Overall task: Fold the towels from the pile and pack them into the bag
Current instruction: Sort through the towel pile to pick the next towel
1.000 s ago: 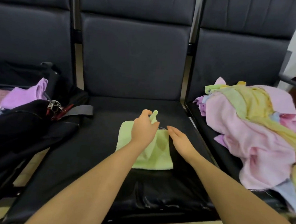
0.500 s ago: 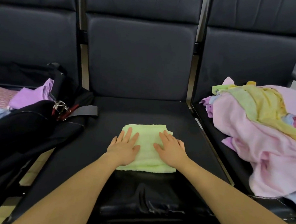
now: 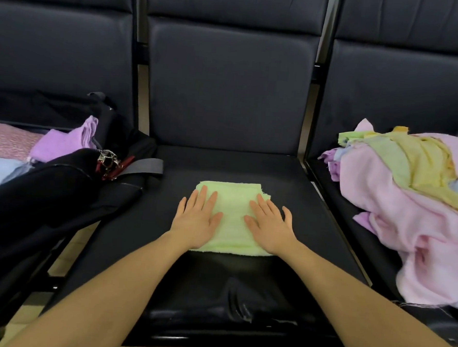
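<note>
Bag point(image 3: 60, 190) at 9 o'clock, mouth open, folded towels point(image 3: 60, 144) inside; black flap sags, could block entry.

Left hand point(image 3: 197, 219) flat, fingers spread, pressing green towel point(image 3: 232, 216) on middle seat point(image 3: 249, 169). Lift carelessly: fold springs open.

Right hand point(image 3: 270, 225) same, flat on towel's right half. Far-right corner ragged, layers may slip.

Pile point(image 3: 413, 211) at 3 o'clock, heaped loose; risk of sliding off seat edge.

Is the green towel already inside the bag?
No, the green towel lies on the middle seat under both flat hands, beside the bag.
</note>
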`<state>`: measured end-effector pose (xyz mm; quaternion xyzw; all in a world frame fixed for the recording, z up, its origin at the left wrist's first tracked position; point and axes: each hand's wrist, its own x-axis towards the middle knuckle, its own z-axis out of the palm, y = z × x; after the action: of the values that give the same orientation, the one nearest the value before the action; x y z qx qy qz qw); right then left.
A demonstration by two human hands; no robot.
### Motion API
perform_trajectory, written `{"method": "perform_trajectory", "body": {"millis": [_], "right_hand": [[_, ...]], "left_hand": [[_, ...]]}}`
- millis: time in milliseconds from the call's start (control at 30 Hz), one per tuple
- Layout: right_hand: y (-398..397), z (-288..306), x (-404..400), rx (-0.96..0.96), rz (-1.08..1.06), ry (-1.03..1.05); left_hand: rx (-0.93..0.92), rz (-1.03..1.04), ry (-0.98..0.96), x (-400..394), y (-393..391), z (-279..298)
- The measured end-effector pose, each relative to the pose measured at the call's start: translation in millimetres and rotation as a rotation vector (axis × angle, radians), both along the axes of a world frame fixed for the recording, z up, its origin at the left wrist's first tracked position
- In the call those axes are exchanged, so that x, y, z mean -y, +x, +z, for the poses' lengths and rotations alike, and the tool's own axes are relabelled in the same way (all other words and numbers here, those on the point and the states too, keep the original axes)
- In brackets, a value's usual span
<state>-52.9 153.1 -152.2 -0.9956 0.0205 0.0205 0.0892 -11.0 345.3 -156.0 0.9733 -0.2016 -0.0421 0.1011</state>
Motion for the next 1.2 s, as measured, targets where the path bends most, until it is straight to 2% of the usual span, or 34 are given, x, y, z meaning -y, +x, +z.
{"method": "perform_trajectory", "body": {"millis": [133, 267, 400, 567, 700, 900, 1067, 1200], "right_hand": [[-22.7, 5.4, 0.3, 0.176, 0.002, 0.085], [-40.0, 6.9, 5.5, 0.136, 0.093, 0.249], [-49.9, 7.4, 9.9, 0.107, 0.073, 0.387], [-53.3, 12.6, 9.2, 0.229, 0.045, 0.270], [-58.4, 19.9, 3.0, 0.349, 0.122, 0.309], [-70.0, 18.0, 2.8, 0.190, 0.251, 0.243], [-69.0, 17.3, 9.4, 0.190, 0.214, 0.135], [-65.7, 17.4, 10.8, 0.129, 0.218, 0.059]], "left_hand": [[0.159, -0.137, -0.111, -9.0, -19.3, 10.8], [0.081, -0.248, -0.101, -22.5, -31.8, 11.8], [0.056, -0.230, -0.170, -29.3, -35.3, 8.7], [0.043, -0.229, -0.193, -30.4, -33.1, 10.0], [0.021, -0.192, -0.363, -36.4, -32.2, 18.2], [-0.044, -0.306, -0.229, -51.5, -32.2, 14.3], [0.113, -0.365, -0.098, -53.0, -33.9, 16.4], [0.092, -0.367, -0.055, -51.2, -35.0, 19.2]]}}
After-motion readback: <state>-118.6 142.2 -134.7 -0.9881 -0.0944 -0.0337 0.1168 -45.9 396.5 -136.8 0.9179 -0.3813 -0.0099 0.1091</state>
